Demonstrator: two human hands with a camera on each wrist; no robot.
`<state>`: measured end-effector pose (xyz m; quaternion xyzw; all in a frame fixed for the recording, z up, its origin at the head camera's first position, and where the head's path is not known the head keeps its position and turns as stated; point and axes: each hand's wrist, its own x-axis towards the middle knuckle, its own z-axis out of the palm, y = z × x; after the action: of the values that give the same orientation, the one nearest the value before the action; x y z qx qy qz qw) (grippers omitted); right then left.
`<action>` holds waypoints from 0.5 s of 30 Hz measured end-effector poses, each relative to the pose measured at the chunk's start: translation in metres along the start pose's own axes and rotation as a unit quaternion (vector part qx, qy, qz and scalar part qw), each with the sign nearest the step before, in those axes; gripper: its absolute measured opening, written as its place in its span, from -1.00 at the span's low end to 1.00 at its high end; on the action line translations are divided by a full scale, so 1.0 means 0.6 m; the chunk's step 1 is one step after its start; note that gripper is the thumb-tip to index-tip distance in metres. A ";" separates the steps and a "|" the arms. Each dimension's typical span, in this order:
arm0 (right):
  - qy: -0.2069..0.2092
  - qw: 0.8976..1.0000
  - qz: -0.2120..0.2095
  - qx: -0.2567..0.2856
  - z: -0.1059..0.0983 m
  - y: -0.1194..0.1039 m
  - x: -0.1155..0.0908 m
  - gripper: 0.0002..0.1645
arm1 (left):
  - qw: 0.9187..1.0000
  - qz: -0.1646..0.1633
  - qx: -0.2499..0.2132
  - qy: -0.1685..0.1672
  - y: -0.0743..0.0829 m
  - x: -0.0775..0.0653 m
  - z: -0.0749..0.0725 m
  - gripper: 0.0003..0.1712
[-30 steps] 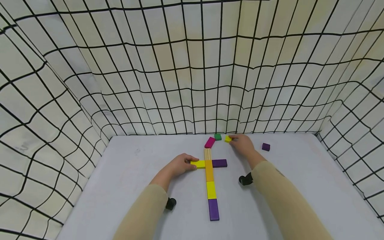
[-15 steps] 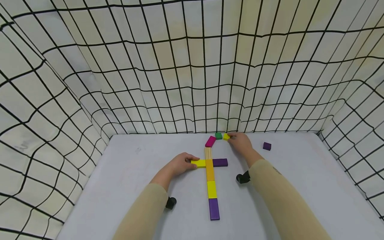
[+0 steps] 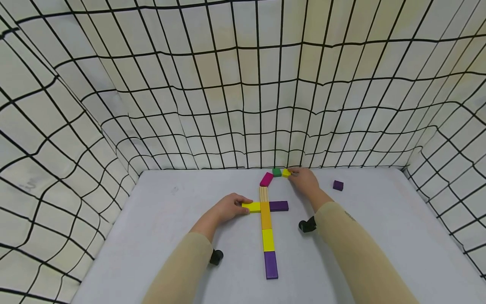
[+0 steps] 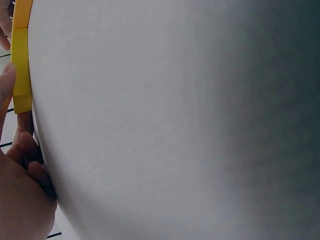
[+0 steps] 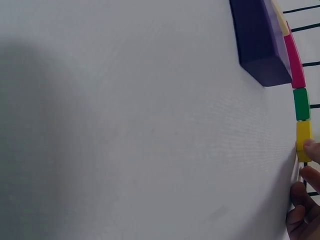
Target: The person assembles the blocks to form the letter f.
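Note:
My left hand (image 3: 227,207) holds the outer end of a yellow block (image 3: 253,207), thumb and fingers on its two sides. That block meets the left side of an orange block (image 3: 266,215). At the table's far edge my right hand (image 3: 305,180) pinches a small yellow block (image 3: 286,173), which sits right beside a green block (image 3: 276,172). A pink block (image 3: 266,179) slants down from the green one to a plain wooden ridged block (image 3: 263,194). Opposite the left hand's block, a purple block (image 3: 279,206) extends to the right.
Below the orange block, a yellow block (image 3: 268,240) and a purple block (image 3: 271,265) continue the line toward me. A loose dark purple block (image 3: 338,185) lies to the right of my right hand. Black netting (image 3: 243,114) over pale walls surrounds the white table (image 3: 163,219).
My right hand has slid the small yellow block left, narrowing the gap to the green block. The left hand keeps its place on its yellow block.

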<state>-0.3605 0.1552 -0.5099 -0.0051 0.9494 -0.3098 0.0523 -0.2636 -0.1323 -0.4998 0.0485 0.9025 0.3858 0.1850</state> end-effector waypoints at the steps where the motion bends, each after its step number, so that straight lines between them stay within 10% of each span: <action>1: 0.000 1.000 0.000 0.000 -0.001 0.000 -0.001 -0.50 | 1.000 0.001 -0.001 0.000 0.000 0.000 0.000 -0.66; 15: 0.010 1.000 -0.022 0.003 -0.022 0.011 -0.014 -0.43 | 1.000 0.001 0.000 0.001 -0.002 0.000 0.001 -0.66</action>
<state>-0.3534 0.1687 -0.5022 -0.0232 0.9486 -0.3137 0.0359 -0.2634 -0.1328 -0.5010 0.0492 0.9028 0.3857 0.1838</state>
